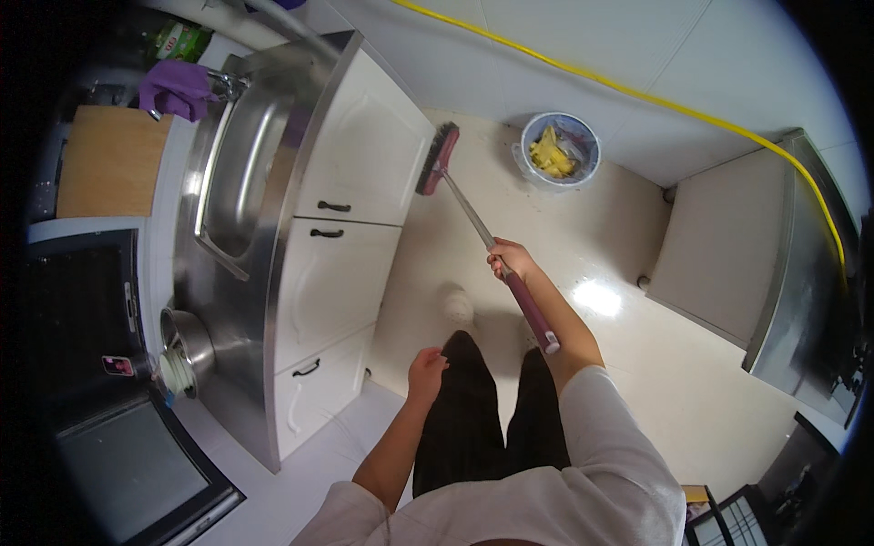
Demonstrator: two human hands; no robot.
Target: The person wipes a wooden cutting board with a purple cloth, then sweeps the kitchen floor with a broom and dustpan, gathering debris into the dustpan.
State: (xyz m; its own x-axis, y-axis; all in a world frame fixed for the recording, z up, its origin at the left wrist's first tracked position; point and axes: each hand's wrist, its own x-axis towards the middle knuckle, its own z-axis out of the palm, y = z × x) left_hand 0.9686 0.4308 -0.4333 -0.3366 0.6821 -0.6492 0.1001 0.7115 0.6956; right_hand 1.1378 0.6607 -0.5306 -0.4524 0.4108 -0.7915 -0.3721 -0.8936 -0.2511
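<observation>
My right hand [511, 259] is closed around the metal handle of a floor brush [471, 210]. The brush's red head with dark bristles lies at the foot of the white cabinet doors, and its maroon grip end runs back along my forearm. My left hand [429, 368] hangs in front of my left thigh with its fingers curled; whether it holds anything small I cannot tell. Beyond the brush, near the wall, stands a round bin [591, 133] with a clear liner and yellow waste in it.
At left runs a steel counter [225, 307] with a sink [249, 170] above white cabinets [334, 286]. A yellow hose [614, 85] crosses the wall to a steel-topped unit [724, 239] at right. A steel pot [198, 345] holds stacked dishes. Pale floor lies around my feet.
</observation>
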